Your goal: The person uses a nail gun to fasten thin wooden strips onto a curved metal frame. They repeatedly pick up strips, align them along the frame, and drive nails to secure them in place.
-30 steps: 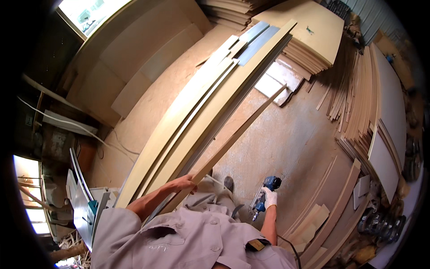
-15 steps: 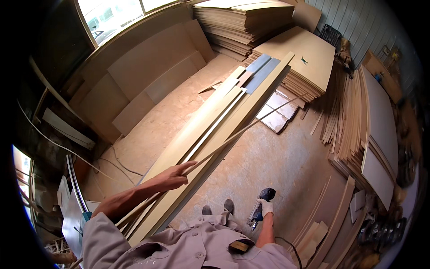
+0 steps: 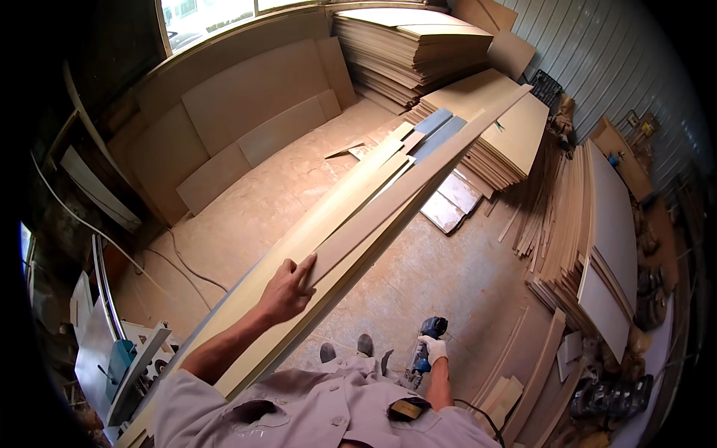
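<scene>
several long pale boards are seen lying side by side as a slanted bundle that runs from the lower left of the head view up toward the stacked sheets at the upper right. the left hand is laid flat on top of this bundle, palm down, with its fingers stretched along the length of one upper strip; nothing is clasped by it, the boards are only pressed or steadied from above. the right hand is worn in a white glove and is held low beside the body, and a dark blue power tool is gripped in it, the glove being closed around the tool's body; how tightly cannot be told at this size. two dark shoes are visible on the dusty floor between the bundle and the tool. two grey-blue strips are seen lying at the far end of the bundle. a tall stack of sheets is set against the back, and a lower stack is placed just beside the far end of the boards. thin panels and strips are leaned together on the right. large flat sheets are propped along the back wall under a window. a white cable is trailed across the floor at the left, near a machine with a teal part
</scene>
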{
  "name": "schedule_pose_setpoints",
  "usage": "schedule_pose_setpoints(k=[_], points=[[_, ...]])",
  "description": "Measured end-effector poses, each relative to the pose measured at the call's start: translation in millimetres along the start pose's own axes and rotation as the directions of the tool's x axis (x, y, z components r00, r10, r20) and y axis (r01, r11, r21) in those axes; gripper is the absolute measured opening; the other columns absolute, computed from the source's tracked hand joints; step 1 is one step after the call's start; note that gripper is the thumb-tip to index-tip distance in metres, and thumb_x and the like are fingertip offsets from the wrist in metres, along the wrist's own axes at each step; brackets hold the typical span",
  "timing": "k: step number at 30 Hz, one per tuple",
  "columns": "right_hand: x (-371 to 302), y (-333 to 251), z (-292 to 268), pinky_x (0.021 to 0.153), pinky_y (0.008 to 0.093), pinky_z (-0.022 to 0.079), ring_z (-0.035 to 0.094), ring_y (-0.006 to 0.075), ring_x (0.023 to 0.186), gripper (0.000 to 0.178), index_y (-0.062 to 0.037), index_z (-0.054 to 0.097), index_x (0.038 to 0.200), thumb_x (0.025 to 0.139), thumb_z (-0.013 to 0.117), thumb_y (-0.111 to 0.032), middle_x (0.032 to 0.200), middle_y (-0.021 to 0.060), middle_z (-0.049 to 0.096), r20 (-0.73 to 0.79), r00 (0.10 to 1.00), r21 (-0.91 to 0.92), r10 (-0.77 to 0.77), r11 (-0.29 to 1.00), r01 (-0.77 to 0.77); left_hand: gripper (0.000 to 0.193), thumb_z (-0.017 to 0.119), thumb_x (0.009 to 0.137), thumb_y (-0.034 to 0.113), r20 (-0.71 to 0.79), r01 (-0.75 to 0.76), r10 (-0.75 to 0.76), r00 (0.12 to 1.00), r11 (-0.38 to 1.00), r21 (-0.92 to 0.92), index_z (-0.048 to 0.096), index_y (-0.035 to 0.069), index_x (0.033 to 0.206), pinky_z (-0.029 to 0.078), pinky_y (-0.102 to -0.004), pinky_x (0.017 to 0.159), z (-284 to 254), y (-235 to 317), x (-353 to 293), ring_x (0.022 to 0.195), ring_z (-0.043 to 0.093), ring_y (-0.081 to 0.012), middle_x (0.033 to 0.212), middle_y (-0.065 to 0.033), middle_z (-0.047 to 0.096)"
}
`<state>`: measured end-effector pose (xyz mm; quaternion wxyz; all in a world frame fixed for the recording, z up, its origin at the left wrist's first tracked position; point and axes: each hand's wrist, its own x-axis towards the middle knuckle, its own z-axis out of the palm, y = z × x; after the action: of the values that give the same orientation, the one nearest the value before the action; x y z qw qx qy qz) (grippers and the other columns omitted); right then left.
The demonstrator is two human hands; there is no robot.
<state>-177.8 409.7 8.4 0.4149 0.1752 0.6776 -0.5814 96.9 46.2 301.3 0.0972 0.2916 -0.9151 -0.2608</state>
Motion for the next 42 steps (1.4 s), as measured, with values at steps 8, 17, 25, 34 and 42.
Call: schedule_pose_setpoints(k=[8,17,25,34,42], points=[[11.3,45.1,-33.6,0.049,0.0383,0.05,0.059,0.0224,0.051,0.01,-0.0008,0.066,0.085,0.083,0.075,-0.005,0.065,0.0096,0.062,-0.039,0.998,0.092,0.054,0.995,-0.05,0.083,0.083,0.084,0.027,-0.006,0.037,-0.037,0.999,0.999,0.013,0.045,0.013,0.156,0.05,-0.0476,0.081,116.2,-104.3,14.2,0.097,0.057,-0.0389,0.103,-0.0217,0.054],[-16.9,57.5,-40.6,0.054,0.0398,0.053,0.064,0.0246,0.056,0.013,0.0007,0.072,0.086,0.079,0.079,-0.008,0.072,0.0108,0.068,-0.123,0.992,0.05,0.038,0.998,-0.032,0.088,0.083,0.081,0.028,0.012,0.157,-0.157,0.988,0.988,0.006,0.042,0.017,0.158,0.053,-0.0489,0.08,155.4,-123.5,22.0,0.096,0.06,-0.0393,0.105,-0.0206,0.054],[2.5,61.4,-34.3,0.052,0.04,0.052,0.062,0.0248,0.053,0.012,-0.0009,0.071,0.083,0.079,0.079,-0.008,0.068,0.0102,0.066,-0.128,0.991,0.028,0.043,0.999,-0.04,0.099,0.089,0.076,0.028,0.009,0.027,-0.029,1.0,0.993,0.112,0.037,0.008,0.157,0.051,-0.0482,0.081,174.8,-146.7,22.8,0.1,0.057,-0.0406,0.105,-0.0225,0.052],[3.9,56.3,-46.6,0.05,0.0405,0.05,0.06,0.0244,0.051,0.011,-0.003,0.069,0.082,0.078,0.079,-0.007,0.066,0.0095,0.064,-0.101,0.993,0.056,0.067,0.997,-0.062,0.104,0.091,0.073,0.03,0.025,0.006,-0.009,1.0,0.99,0.143,0.036,0.008,0.158,0.047,-0.0489,0.092,186.9,-166.5,-26.8,0.108,0.053,-0.0408,0.116,-0.0212,0.05],[12.2,43.7,-45.5,0.049,0.0389,0.051,0.06,0.0236,0.049,0.013,-0.0017,0.068,0.086,0.079,0.079,-0.006,0.065,0.0098,0.064,-0.049,0.997,0.034,0.06,0.998,-0.059,0.086,0.087,0.077,0.026,-0.193,0.07,-0.055,0.98,0.995,0.071,0.047,0.002,0.149,0.046,-0.0472,0.107,229.8,-169.7,-5.0,0.129,0.054,-0.0423,0.14,-0.0245,0.054]])
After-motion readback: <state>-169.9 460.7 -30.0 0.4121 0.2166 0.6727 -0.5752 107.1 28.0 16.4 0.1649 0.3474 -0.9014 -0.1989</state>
